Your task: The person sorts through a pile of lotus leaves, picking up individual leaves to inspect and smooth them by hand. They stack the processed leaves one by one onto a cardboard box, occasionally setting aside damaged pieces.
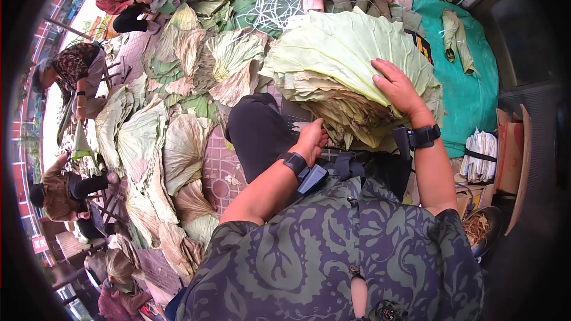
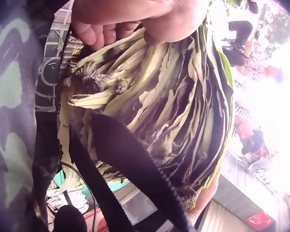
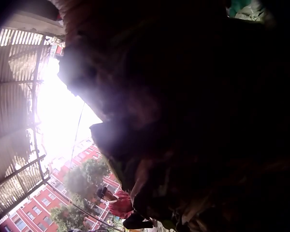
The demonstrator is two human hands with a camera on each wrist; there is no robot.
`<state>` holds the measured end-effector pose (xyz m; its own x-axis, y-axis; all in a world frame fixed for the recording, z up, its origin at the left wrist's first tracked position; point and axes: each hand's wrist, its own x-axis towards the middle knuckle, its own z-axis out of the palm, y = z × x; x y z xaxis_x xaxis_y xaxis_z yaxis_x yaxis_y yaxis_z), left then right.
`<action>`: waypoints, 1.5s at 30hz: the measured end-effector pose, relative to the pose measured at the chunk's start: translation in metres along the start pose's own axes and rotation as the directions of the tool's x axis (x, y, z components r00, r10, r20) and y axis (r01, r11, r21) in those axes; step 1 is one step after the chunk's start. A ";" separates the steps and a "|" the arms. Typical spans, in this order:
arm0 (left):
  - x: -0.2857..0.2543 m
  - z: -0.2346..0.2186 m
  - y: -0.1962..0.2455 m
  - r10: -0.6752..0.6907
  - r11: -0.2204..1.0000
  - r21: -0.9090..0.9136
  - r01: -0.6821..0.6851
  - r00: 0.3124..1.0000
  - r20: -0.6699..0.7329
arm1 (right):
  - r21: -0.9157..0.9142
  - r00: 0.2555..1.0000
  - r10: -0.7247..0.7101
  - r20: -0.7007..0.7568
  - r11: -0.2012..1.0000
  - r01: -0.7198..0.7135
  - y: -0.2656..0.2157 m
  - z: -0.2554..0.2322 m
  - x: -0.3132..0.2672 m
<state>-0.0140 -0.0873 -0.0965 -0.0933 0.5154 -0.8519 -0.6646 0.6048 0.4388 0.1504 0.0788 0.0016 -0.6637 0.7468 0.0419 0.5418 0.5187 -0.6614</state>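
Observation:
A thick stack of large dried leaves (image 1: 351, 41), pale green on top with brown layered edges, lies across the person's lap. The right hand (image 1: 401, 90) rests on the top leaf with its fingers extended. At the stack's near left edge is the left hand (image 1: 312, 141), its fingers curled against the leaves. Seen from the left wrist, this left hand (image 2: 135, 19) grips the edge close to the gathered stem ends (image 2: 94, 87), and black straps (image 2: 130, 154) cross in front. The right wrist view is mostly dark, with the right hand hidden.
Many loose leaves (image 1: 143, 137) spread over the paving at left. White string (image 1: 276, 7) lies in a tangle beyond the stack. At right are a green sheet (image 1: 464, 95), folded papers (image 1: 479, 156), cardboard (image 1: 510, 154) and a pan (image 1: 491, 226). Several people sit at left.

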 end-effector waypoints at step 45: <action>0.008 -0.003 0.009 0.051 0.826 -0.515 0.228 0.881 0.471 | 0.321 0.980 0.141 0.137 0.930 -0.179 -0.002 -0.048 0.022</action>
<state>-0.0226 -0.0794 -0.1005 0.2333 0.7708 -0.5929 -0.9523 0.3044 0.0210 0.1594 0.1137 0.0401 -0.6451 0.7481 -0.1552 0.4568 0.2148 -0.8632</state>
